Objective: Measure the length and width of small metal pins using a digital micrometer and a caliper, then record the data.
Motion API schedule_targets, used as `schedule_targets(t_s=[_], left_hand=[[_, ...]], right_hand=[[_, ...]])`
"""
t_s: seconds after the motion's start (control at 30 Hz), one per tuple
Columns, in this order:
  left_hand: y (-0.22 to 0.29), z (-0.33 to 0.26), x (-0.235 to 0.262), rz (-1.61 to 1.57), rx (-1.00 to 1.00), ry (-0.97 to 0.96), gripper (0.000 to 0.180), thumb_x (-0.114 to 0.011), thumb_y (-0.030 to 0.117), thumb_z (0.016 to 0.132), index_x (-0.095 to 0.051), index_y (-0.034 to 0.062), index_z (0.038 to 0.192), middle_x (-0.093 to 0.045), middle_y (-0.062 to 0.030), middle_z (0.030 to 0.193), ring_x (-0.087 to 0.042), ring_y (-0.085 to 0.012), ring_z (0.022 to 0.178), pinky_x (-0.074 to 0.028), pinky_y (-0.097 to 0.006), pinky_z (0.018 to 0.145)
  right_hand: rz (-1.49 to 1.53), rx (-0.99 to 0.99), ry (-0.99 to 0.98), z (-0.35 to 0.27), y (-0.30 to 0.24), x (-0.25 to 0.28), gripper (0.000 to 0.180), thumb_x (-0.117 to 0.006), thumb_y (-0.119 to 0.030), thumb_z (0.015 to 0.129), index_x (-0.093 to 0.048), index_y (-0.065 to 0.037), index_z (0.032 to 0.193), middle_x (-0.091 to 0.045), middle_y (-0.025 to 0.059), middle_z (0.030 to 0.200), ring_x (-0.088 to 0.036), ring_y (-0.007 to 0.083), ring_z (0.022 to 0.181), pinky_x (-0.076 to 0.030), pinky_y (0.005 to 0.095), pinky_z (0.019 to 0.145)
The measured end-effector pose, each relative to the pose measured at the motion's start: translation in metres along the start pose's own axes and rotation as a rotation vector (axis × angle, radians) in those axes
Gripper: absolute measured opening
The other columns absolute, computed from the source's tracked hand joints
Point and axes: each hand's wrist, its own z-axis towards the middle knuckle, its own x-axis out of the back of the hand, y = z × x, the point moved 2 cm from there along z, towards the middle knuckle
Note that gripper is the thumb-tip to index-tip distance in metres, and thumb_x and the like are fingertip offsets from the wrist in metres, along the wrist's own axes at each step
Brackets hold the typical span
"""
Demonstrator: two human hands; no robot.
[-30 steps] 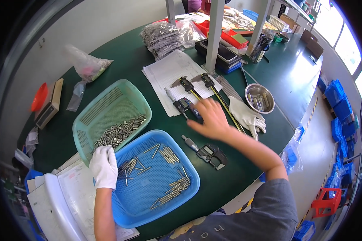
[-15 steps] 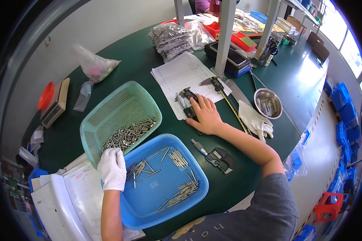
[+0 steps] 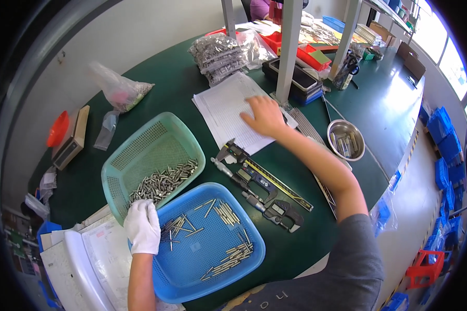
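My left hand, in a white glove, lies over the adjoining rims of a green basket and a blue basket. Its fingers are bent and close together; what they hold, if anything, is hidden. Short metal pins fill part of the green basket. Longer pins lie in groups in the blue one. My bare right hand is over printed sheets, fingers apart, nothing visible in it. Nearer me lie a digital caliper, one micrometer and another micrometer, side by side.
A steel bowl with metal pieces stands right of my forearm. A grey post rises beyond my right hand. Bagged parts are piled at the back. Left are a plastic bag and a boxy device.
My right hand has lifted off the measuring tools and moved up and right over the sheets. A caliper and micrometer now lie nearer, beside the other micrometer. My left hand has barely moved.
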Motion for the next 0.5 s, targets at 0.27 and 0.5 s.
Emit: schedule_targets(t_s=[0.27,0.5], left_hand=[[-0.001,-0.007,-0.002,0.015,0.050,-0.016,0.019,-0.045,0.019,0.082,-0.058,0.0063,0.085,-0.057,-0.0094,0.090,-0.054,-0.0267,0.083,-0.042,-0.037,0.074],[-0.001,0.001,-0.004,-0.009,0.065,-0.002,0.018,-0.045,0.017,0.082,-0.057,0.0039,0.084,-0.057,-0.0103,0.087,-0.055,-0.0271,0.080,-0.043,-0.036,0.071]], right_hand=[[0.022,-0.424,-0.052,0.091,0.071,-0.084,0.066,-0.057,-0.033,0.070,-0.034,0.001,0.122,-0.043,0.0169,0.122,-0.038,0.0318,0.114,-0.029,0.0421,0.094],[0.779,-0.663,-0.202,0.108,0.099,-0.086,0.038,-0.057,-0.038,0.073,-0.061,-0.001,0.076,-0.062,0.0145,0.076,-0.059,0.0297,0.076,-0.044,0.0381,0.070]])
